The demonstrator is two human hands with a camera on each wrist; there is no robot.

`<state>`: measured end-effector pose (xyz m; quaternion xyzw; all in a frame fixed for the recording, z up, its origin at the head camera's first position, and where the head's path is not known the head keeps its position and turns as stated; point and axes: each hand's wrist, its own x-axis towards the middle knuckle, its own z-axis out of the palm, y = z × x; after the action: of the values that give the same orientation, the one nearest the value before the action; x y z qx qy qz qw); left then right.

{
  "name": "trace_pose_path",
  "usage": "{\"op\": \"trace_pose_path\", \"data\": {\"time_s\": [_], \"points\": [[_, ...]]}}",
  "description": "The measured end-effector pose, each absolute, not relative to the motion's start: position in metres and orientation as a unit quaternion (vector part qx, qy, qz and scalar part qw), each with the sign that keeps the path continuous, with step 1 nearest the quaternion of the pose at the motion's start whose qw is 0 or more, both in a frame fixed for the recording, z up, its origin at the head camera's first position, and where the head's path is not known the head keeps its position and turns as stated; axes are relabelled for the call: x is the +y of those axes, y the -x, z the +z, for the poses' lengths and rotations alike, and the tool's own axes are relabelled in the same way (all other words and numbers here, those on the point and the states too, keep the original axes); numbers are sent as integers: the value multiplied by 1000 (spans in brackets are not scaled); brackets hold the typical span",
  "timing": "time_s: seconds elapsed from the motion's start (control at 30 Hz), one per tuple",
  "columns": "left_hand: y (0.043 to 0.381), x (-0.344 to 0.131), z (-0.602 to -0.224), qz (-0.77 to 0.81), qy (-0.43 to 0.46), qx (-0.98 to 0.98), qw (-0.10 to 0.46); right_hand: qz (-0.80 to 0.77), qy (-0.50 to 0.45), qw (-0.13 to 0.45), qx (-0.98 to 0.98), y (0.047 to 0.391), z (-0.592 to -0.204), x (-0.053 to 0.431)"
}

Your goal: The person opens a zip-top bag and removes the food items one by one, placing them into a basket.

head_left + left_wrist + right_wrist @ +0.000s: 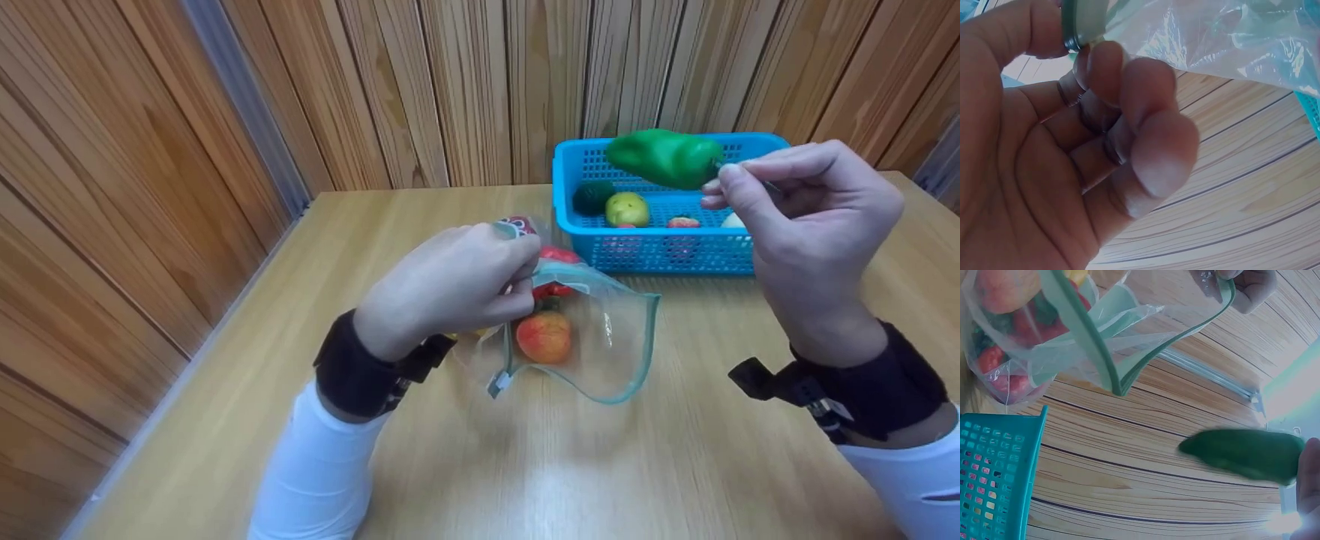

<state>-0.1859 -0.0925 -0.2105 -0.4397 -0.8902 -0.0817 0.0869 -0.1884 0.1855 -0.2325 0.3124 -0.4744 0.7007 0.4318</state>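
Note:
My left hand (465, 277) pinches the green-edged rim of a clear zip bag (600, 322), whose mouth gapes toward me. Inside the bag lie a peach-like orange-red fruit (544, 337) and red produce (555, 289) behind it. In the left wrist view, thumb and fingertips meet at the bag's rim (1072, 25). My right hand (825, 195) holds a green pepper (664, 157) by its stem between thumb and fingers, above the basket. The right wrist view shows the pepper (1241, 453) apart from the bag, slightly blurred.
A blue perforated basket (660, 251) stands at the back right of the wooden table (637, 472). It contains a yellow-green fruit (627, 209), a dark green one (594, 197) and a few partly hidden pieces. Wood-panelled walls (472, 90) border the table's back and left.

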Motion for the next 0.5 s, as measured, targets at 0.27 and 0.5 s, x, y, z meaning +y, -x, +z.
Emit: {"op": "trace_pose_path", "data": {"time_s": [0.27, 0.5], "points": [[186, -93, -210, -77, 443, -889, 88, 686, -281, 414, -529, 197, -239, 188], [186, -92, -211, -75, 442, -888, 100, 678, -251, 396, -566, 212, -246, 197]]}}
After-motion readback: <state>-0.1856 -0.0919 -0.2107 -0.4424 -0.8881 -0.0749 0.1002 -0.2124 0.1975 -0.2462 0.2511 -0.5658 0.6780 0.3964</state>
